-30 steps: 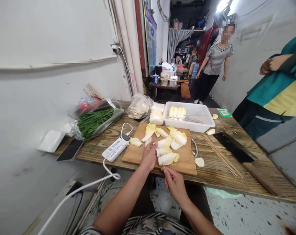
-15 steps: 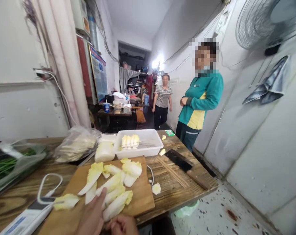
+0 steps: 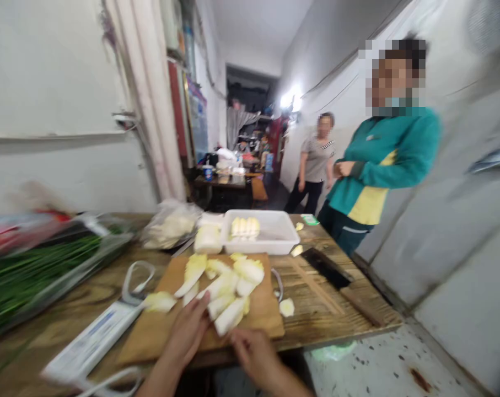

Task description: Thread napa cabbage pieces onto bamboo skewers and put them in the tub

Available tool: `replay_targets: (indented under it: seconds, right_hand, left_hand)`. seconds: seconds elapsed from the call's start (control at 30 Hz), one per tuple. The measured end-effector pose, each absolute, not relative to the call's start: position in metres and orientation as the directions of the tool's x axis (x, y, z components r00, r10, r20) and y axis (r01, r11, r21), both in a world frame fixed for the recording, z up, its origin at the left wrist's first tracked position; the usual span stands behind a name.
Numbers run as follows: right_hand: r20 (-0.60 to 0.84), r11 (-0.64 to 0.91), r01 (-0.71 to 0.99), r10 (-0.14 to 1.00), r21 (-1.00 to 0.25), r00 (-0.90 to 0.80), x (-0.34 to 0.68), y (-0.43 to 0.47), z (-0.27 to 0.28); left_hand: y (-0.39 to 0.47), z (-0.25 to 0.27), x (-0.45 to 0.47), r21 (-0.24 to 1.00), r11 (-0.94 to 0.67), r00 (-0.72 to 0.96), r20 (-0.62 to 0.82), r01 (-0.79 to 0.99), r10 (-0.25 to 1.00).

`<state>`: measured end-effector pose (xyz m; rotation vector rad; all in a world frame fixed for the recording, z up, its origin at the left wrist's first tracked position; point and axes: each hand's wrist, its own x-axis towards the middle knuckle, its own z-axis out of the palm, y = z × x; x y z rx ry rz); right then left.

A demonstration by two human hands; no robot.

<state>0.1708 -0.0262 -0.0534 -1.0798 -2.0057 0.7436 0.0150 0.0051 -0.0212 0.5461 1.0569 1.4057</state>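
Several pale napa cabbage leaves [image 3: 230, 317] with yellow frilly tips lie on a wooden cutting board [image 3: 266, 325]. My left hand [image 3: 189, 325] rests at the near left of the leaves, fingers stretched forward and touching their white ends. Close by, my right hand [image 3: 253, 350] is closed, its fingertips pinched together beside the nearest leaf's base; what they hold, if anything, is too blurred to make out. One separate leaf [image 3: 161, 301] lies at the board's left edge.
A white plastic tray [image 3: 280, 248] holds cabbage pieces. Thin wooden sticks [image 3: 318, 286], a cleaver [image 3: 328, 268] and a cut cabbage end [image 3: 286, 307] lie right of the board. Left are a power strip [image 3: 96, 342] and bagged greens [image 3: 55, 270]. A person in green [image 3: 394, 149] stands beyond the table's right side.
The view has swung left and things appear shifted right. Both hands stay by the leaves, with more of the forearms showing. The person in stripes has come closer.
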Motion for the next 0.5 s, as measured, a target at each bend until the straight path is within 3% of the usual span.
replay_targets:
  seconds: [0.03,0.17,0.27,0.37,0.43,0.5]
  right_hand:
    - [0.319,0.495,0.432,0.851,-0.754,-0.417,0.181,-0.025,-0.050]
    - [0.336,0.557,0.379,0.792,-0.739,-0.510,0.215,-0.012,-0.045]
    - [0.363,0.625,0.340,0.726,-0.703,-0.584,0.235,-0.012,-0.034]
    - [0.371,0.682,0.319,0.663,-0.658,-0.651,0.249,-0.022,-0.010]
    - [0.326,0.714,0.331,0.615,-0.617,-0.718,0.257,-0.031,0.010]
    - [0.253,0.736,0.347,0.569,-0.582,-0.782,0.265,-0.040,0.027]
  left_hand:
    - [0.003,-0.022,0.013,0.866,0.099,-0.128,-0.185,-0.491,0.974]
    - [-0.003,-0.030,-0.002,0.932,0.006,-0.250,-0.104,-0.363,0.963]
    - [-0.015,-0.030,-0.013,0.981,-0.183,-0.304,0.194,0.066,0.933]
    - [-0.030,-0.018,-0.019,0.771,-0.425,-0.111,0.531,0.475,0.840]
    - [-0.040,-0.007,-0.021,0.573,-0.580,0.091,0.661,0.578,0.744]
    - [-0.052,0.006,-0.020,0.442,-0.687,0.263,0.696,0.577,0.668]
